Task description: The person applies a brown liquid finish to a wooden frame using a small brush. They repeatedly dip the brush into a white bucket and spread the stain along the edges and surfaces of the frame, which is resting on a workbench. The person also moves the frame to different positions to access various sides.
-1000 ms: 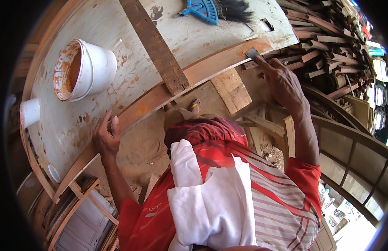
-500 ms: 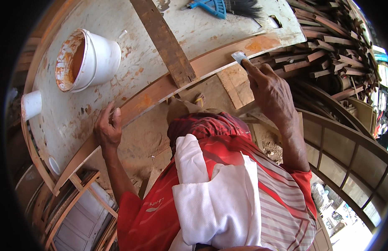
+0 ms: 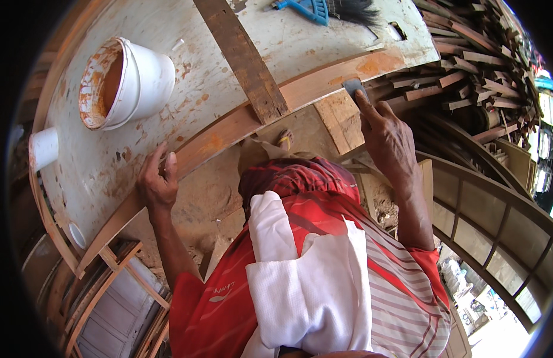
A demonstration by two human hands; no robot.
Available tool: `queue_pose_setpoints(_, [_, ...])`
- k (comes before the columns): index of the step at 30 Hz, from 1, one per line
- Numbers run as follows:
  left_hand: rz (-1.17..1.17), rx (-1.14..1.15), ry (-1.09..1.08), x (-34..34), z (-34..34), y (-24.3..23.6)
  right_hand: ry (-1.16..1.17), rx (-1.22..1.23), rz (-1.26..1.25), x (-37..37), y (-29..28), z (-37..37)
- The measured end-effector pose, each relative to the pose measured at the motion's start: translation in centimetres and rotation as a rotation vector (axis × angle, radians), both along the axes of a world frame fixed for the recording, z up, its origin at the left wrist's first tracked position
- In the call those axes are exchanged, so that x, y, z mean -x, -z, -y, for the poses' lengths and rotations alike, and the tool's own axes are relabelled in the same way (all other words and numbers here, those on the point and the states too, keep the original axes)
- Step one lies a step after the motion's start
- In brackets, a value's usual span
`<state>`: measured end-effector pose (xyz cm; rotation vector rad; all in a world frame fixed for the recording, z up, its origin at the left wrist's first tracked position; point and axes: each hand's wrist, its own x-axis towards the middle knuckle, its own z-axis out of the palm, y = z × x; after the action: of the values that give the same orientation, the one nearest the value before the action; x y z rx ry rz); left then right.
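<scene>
A putty knife (image 3: 352,86) is gripped in my right hand (image 3: 388,132), its grey blade at the near edge of a curved wooden board (image 3: 229,129). Orange-brown filler (image 3: 378,62) is smeared on the board near the blade, with another patch farther left. My left hand (image 3: 159,180) lies over the left part of the same board, fingers curled on it and thumb raised a little apart. A dark wooden plank (image 3: 243,59) crosses the board between my hands. To the left, a tilted white bucket (image 3: 148,80) has filler coating its inside.
The board lies along a stained white tabletop (image 3: 193,77). A blue brush (image 3: 312,11) with black bristles is at the far side, and a white cup (image 3: 44,149) at the left. Stacked wood offcuts (image 3: 467,65) and a curved gridded frame (image 3: 485,209) stand to the right.
My right hand has shifted slightly right and nearer with the putty knife, and the blade now shows a darker face. My left hand stays on the board.
</scene>
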<state>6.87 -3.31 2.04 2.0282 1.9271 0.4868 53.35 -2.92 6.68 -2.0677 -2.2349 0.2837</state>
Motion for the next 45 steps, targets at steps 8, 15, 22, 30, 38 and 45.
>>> queue_pose_setpoints(8, [0.028, 0.015, -0.041, 0.0, 0.2, -0.1, 0.034, -0.017, -0.017, -1.5, -0.7, -0.7])
queue_pose_setpoints(15, [0.008, 0.012, -0.027, 0.2, 0.3, 0.0, -0.02, 0.017, -0.064, -1.4, -2.0, -1.4])
queue_pose_setpoints(22, [0.002, -0.004, -0.016, 0.1, 0.2, 0.1, -0.133, 0.027, -0.138, 3.4, -0.1, 1.1])
queue_pose_setpoints(30, [0.012, 0.012, -0.029, 0.4, 0.2, 0.2, -0.168, 0.025, -0.192, 4.2, 0.4, 1.1])
queue_pose_setpoints(38, [0.03, 0.013, -0.042, 0.0, 0.0, 0.2, -0.031, 0.073, -0.135, 2.8, -1.0, 1.1])
queue_pose_setpoints(45, [0.08, 0.018, -0.074, 0.4, 0.5, 0.6, -0.012, 0.12, -0.156, 3.6, -2.3, 1.5])
